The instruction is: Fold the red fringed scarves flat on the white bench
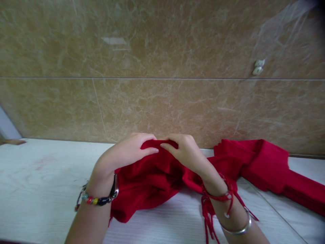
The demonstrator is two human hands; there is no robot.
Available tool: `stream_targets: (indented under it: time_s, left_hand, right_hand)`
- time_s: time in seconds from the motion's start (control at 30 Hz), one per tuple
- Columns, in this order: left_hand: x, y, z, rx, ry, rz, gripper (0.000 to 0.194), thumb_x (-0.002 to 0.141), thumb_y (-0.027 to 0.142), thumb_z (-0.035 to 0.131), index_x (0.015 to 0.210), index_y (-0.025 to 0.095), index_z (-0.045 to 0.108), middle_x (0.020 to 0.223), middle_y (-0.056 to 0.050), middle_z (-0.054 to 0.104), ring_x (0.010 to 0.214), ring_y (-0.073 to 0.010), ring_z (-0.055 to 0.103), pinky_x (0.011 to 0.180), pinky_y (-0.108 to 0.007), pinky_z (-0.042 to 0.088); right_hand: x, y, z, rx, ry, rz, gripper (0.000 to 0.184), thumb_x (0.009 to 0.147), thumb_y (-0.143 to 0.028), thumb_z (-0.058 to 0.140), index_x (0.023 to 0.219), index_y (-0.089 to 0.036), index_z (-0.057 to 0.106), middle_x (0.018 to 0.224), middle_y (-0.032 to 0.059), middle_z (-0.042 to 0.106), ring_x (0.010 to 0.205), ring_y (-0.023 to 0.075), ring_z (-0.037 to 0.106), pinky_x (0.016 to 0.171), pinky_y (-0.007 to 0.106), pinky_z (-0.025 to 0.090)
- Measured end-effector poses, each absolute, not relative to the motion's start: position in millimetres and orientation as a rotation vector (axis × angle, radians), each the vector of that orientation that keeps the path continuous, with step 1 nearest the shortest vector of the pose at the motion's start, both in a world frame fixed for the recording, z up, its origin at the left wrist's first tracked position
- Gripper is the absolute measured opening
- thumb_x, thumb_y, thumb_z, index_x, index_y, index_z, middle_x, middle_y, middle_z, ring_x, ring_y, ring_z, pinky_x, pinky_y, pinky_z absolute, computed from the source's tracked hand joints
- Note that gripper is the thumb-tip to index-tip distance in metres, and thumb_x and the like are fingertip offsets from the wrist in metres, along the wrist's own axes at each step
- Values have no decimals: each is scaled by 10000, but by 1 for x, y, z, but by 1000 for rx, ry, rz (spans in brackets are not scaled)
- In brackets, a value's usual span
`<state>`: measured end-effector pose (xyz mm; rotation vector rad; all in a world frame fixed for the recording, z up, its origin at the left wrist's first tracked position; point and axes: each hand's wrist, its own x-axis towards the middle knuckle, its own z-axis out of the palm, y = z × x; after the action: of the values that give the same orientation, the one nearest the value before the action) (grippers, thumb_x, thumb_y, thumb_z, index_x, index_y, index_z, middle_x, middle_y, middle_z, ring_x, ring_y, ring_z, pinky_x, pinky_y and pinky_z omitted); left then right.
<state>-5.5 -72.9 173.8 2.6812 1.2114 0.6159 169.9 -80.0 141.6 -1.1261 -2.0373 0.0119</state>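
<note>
Pinching the top edge of the red cloth (pixel 149 183) with my left hand (pixel 127 150) and right hand (pixel 186 150), I hold it up, perhaps for an even edge; its loose folds rest on the white tabletop (pixel 38 183).

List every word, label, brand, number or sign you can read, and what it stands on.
No readable text: none shows on the cloth, the pile, the wall or the table.
Any marks on the white fitting are too small and blurred to read.
</note>
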Motion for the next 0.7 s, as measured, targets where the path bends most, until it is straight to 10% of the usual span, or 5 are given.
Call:
stream_targets:
  time_s: [0.7]
  left_hand:
    - [-18, -72, 171, 2738, 1408, 703, 189, 795, 186, 433, 697, 196, 595, 694, 10, 638, 652, -128, 557, 617, -229, 376]
  right_hand:
    - [171, -84, 141, -1180, -2181, 53, 115, 772, -162, 576, 734, -171, 684, 662, 17, 684, 580, 118, 581, 544, 202, 371]
